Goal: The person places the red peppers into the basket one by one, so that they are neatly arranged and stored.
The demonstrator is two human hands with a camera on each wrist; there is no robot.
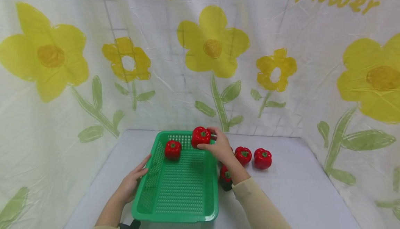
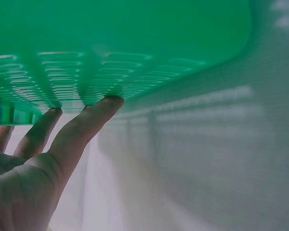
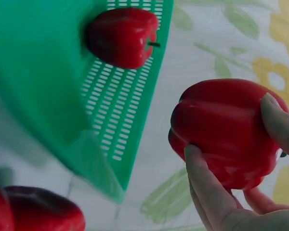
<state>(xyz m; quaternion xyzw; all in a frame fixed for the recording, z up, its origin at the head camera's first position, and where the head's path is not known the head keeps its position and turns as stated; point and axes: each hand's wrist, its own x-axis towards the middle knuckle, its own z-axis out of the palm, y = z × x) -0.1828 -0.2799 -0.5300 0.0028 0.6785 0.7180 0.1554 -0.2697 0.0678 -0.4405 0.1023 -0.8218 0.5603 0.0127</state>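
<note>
My right hand (image 1: 219, 146) grips a red bell pepper (image 1: 200, 137) by its sides, thumb and fingers around it. It is held above the far right corner of the green basket (image 1: 147, 187). Inside the basket, near its far left corner, stands another red bell pepper (image 1: 173, 150). My left hand (image 1: 129, 183) is at the basket's left side; in the left wrist view its extended fingers (image 2: 79, 132) touch the slotted green wall. The right wrist view shows the held pepper apart from the basket.
To the right of the basket, several more peppers stand on the white table (image 1: 297, 190), among them a pepper (image 1: 243, 156) and a farther-right pepper (image 1: 262, 158). My right forearm partly covers some. A flower-printed curtain (image 1: 168, 93) hangs behind the table.
</note>
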